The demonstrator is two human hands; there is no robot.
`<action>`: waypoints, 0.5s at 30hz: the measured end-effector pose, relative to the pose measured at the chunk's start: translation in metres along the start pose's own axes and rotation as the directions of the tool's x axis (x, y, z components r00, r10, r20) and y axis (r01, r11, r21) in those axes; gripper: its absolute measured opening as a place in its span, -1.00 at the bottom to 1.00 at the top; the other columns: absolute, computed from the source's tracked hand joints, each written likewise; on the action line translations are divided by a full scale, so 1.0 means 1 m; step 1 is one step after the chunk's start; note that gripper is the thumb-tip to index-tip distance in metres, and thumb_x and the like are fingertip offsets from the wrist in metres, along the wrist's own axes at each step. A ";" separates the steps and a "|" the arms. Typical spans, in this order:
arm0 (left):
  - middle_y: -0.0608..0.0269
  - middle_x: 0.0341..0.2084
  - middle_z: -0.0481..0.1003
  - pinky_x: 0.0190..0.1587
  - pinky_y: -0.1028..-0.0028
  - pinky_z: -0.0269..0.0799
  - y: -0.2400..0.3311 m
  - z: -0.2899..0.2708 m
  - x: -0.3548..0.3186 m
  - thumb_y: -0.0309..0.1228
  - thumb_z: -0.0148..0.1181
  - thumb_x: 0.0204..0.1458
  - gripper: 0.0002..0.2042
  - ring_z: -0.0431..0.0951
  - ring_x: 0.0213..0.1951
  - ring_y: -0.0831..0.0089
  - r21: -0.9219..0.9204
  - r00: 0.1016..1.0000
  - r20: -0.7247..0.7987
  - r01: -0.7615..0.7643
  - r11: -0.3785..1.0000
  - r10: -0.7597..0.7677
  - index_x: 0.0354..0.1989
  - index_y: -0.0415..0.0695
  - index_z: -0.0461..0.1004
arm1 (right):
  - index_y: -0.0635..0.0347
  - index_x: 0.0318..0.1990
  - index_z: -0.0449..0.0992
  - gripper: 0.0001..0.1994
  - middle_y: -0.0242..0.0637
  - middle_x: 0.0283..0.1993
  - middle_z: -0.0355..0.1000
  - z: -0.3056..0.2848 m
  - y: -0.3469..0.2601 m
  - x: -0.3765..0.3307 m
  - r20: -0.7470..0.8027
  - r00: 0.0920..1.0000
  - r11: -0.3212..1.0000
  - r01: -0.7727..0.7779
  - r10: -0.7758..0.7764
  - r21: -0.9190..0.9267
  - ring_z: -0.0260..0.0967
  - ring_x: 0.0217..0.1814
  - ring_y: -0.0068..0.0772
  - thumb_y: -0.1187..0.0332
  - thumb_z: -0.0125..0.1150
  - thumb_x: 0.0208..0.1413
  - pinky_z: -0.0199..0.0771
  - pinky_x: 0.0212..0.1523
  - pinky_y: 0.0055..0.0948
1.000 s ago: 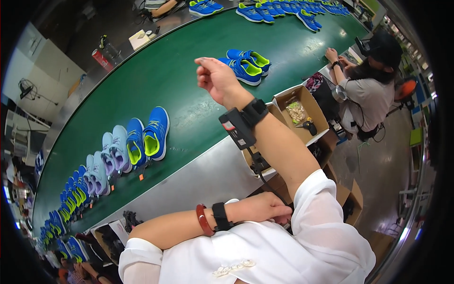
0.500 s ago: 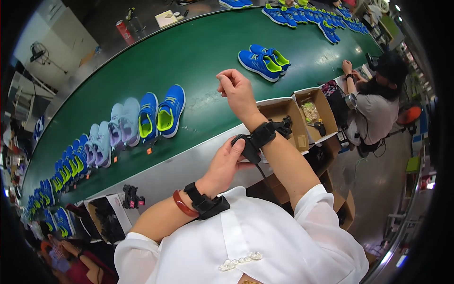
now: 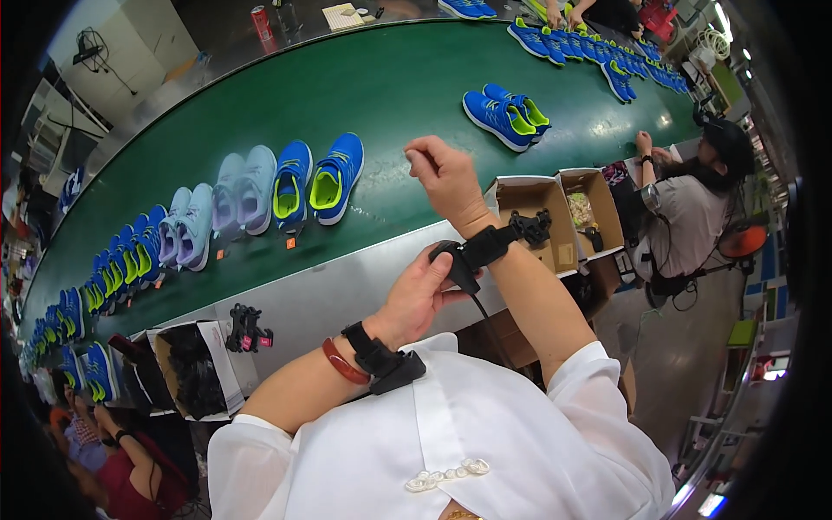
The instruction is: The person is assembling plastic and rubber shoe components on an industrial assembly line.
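Note:
My left hand (image 3: pixel 414 302) pinches a black boxy device (image 3: pixel 457 265) with a cable, fastened to a black strap (image 3: pixel 488 246) around my right wrist. Raised over the green surface, my right hand (image 3: pixel 447 180) is curled into a loose fist with nothing visible in it. Another black strap with a flat module (image 3: pixel 394 367) sits on my left wrist, beside a reddish-brown bangle (image 3: pixel 345 362). Blue sneakers with lime lining (image 3: pixel 338 178) stand left of my right hand. A second blue pair (image 3: pixel 507 117) lies beyond it to the right.
The curved green work surface (image 3: pixel 390 87) carries rows of blue sneakers and lilac sneakers (image 3: pixel 245 191). Open cardboard boxes (image 3: pixel 529 192) stand beside my right forearm; another box (image 3: pixel 195 373) is at left. A seated person (image 3: pixel 693 191) works at right, with others at far left and far top.
The view has turned slightly, so shoes and boxes appear shifted right. Another person's hands have come into view at the far shoe row. My left hand stays on the wrist device.

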State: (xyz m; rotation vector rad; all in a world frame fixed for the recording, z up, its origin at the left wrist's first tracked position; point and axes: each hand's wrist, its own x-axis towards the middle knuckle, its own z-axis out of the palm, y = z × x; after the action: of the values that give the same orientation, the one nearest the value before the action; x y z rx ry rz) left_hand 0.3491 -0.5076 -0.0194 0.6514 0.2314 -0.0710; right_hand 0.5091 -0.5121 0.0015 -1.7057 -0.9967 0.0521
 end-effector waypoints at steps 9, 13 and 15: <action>0.11 0.10 0.27 0.19 0.22 0.24 -0.014 -0.002 -0.007 -0.13 -0.14 0.24 -0.50 0.36 0.13 0.25 0.003 0.996 0.091 0.014 1.000 -0.014 0.22 -0.19 0.01 | 0.28 -0.25 0.48 -0.87 -0.43 -0.54 0.40 0.004 -0.009 -0.001 -0.025 0.978 0.965 -0.200 0.208 0.171 0.34 -0.48 -0.68 0.40 0.07 0.17 0.34 -0.44 -0.65; 0.11 0.09 0.29 0.20 0.20 0.22 -0.017 -0.007 -0.006 -0.15 -0.12 0.24 -0.51 0.37 0.11 0.27 0.016 0.993 0.113 0.019 1.000 -0.021 0.21 -0.19 0.03 | 0.25 -0.24 0.48 -0.90 -0.35 -0.49 0.44 0.000 -0.010 -0.008 0.021 0.997 0.996 -0.075 0.074 0.039 0.36 -0.49 -0.61 0.45 0.12 0.11 0.34 -0.46 -0.62; 0.11 0.07 0.32 0.17 0.22 0.25 -0.013 -0.014 -0.005 -0.14 -0.08 0.22 -0.50 0.39 0.08 0.27 0.087 0.982 0.125 0.131 0.988 -0.141 0.22 -0.19 0.04 | 0.23 -0.30 0.48 -0.92 -0.31 -0.51 0.42 0.000 -0.010 -0.013 -0.014 0.992 0.990 0.126 -0.127 -0.066 0.38 -0.48 -0.48 0.45 0.15 0.06 0.35 -0.44 -0.51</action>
State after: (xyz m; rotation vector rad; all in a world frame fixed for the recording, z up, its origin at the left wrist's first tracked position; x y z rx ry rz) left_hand 0.3399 -0.5095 -0.0366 0.7061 0.1463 -0.2548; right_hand 0.4949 -0.5197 0.0045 -1.6953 -1.1016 -0.0791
